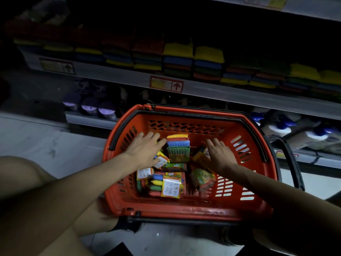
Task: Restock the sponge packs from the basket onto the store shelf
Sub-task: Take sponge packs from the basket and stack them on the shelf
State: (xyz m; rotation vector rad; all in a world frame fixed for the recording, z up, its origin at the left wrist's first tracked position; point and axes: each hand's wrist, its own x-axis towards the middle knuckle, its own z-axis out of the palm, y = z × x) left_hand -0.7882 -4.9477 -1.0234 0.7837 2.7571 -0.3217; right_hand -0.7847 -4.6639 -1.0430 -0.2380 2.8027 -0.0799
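A red plastic basket (186, 211) stands on the floor in front of me with several sponge packs in it. One pack (178, 147) stands upright near the far wall, showing yellow, red, blue and green sponges. Another pack (170, 185) lies flat near the front with its label up. My left hand (145, 149) reaches into the basket with fingers spread, just left of the upright pack. My right hand (219, 154) is inside too, fingers apart, resting over a pack (200, 155) on the right side. The shelf (203, 87) above holds stacked sponge packs (208, 61).
The basket's black handles (287, 150) hang folded at its sides. A lower shelf holds purple items (90, 107) at the left and white bottles with blue caps (280, 126) at the right. Price tags (167, 84) sit on the shelf edge. My knees flank the basket.
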